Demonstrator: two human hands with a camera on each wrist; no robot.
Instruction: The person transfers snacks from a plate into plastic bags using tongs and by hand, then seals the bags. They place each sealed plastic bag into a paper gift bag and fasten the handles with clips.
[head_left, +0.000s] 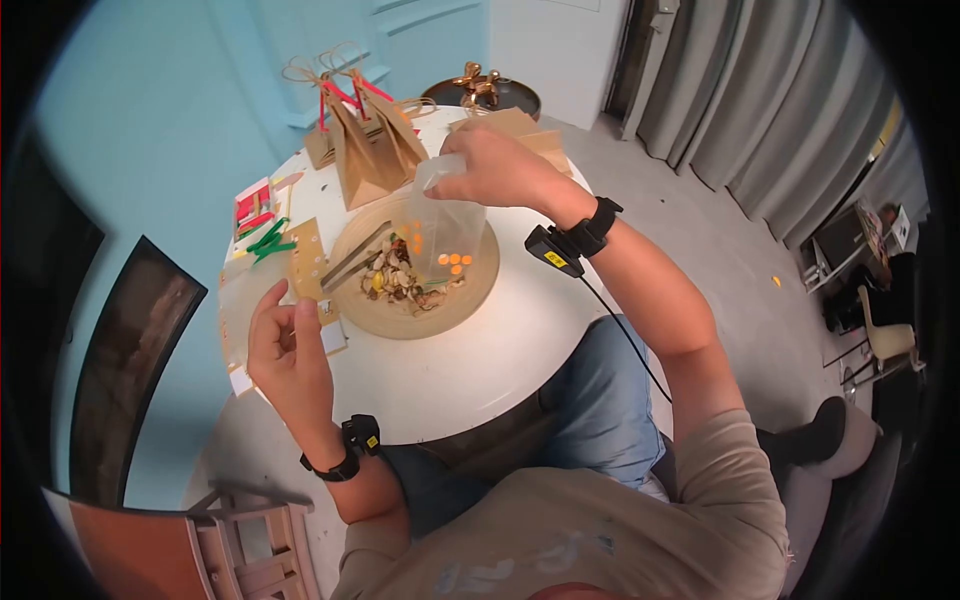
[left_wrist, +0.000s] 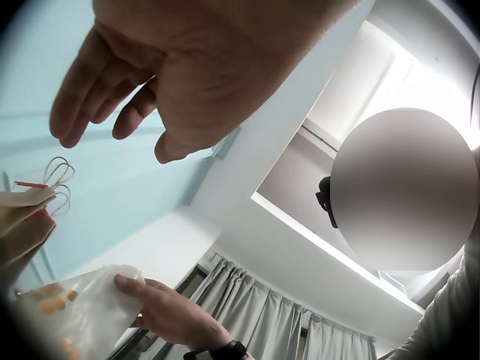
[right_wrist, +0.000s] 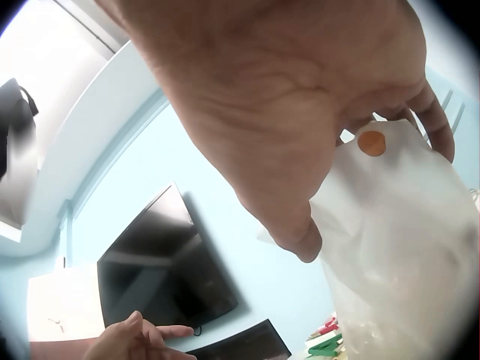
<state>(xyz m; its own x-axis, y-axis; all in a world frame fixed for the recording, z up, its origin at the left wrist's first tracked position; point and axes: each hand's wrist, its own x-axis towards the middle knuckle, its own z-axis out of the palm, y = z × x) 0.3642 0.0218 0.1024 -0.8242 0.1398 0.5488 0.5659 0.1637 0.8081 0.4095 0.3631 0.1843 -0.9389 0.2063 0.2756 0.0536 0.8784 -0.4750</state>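
Observation:
My right hand (head_left: 500, 172) grips the top of a translucent white bag (head_left: 440, 225) marked with orange dots. The bag hangs over a round tan tray (head_left: 465, 310), overlapping it in the head view. Close up in the right wrist view, thumb and fingers lie on either side of the bag (right_wrist: 397, 225). Small dried-looking pieces (head_left: 385, 280), brown, cream and yellow, lie heaped in the tray. Metal tongs (head_left: 355, 258) rest across its left side. My left hand (head_left: 290, 345) is raised left of the tray, palm up, fingers loosely bent, holding nothing.
Brown paper gift bags (head_left: 370, 150) with red ribbon stand at the table's back. Green strips (head_left: 270, 240), a red-and-white packet (head_left: 253, 208) and a dotted kraft sheet (head_left: 308, 258) lie to the left. A round dark stand (head_left: 520, 105) bears a shiny copper figurine (head_left: 478, 85).

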